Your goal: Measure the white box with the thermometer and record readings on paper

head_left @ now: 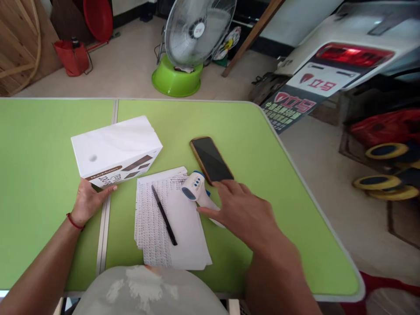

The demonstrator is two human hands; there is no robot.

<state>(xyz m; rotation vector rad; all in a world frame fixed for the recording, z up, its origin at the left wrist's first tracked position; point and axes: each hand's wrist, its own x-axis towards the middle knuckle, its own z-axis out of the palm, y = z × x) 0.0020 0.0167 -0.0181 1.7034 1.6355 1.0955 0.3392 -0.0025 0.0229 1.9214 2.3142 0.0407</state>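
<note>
My left hand [90, 199], with a red cord on its wrist, grips the near left corner of a white box [114, 135] with brown print on its side. Its thumb points right along the box's lower edge, and the other fingers are partly hidden. Over the handle of a white and blue infrared thermometer [194, 186] is my right hand [246, 210], its thumb and fingers apart. Those fingertips come close to the lower end of a dark-screened phone [212, 159]; whether they touch it I cannot tell. The thermometer's head overlaps printed sheets [187, 236], where a black pen [164, 214] lies.
The green table [272, 162] has a pale rim and a metal seam. Beyond it stand a fan [193, 30] on an upturned green basin [177, 78], a red bag [71, 57], and a white scooter [348, 48] at the right.
</note>
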